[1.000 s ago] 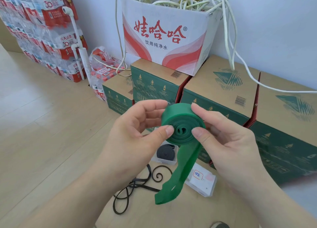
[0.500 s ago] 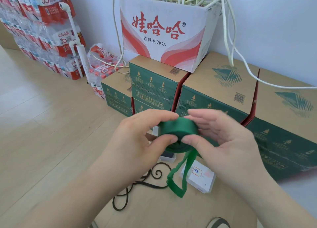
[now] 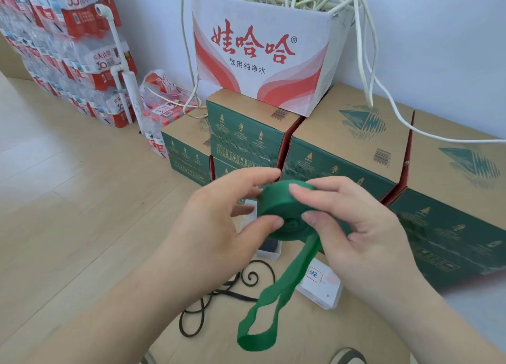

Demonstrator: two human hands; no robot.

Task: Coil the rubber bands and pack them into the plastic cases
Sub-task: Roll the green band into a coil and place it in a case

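both hands pinch a half-coiled green rubber band [image 3: 282, 213] in mid-air above a cardboard surface [image 3: 301, 333], the left hand [image 3: 219, 226] gripping the roll between thumb and curled fingers, the right hand [image 3: 353, 226] pressing thumb and forefinger on its face and rim. the uncoiled tail hangs in a loop over a labelled plastic case [image 3: 323, 287]; a thin black band [image 3: 219, 295] lies loose below the left hand.
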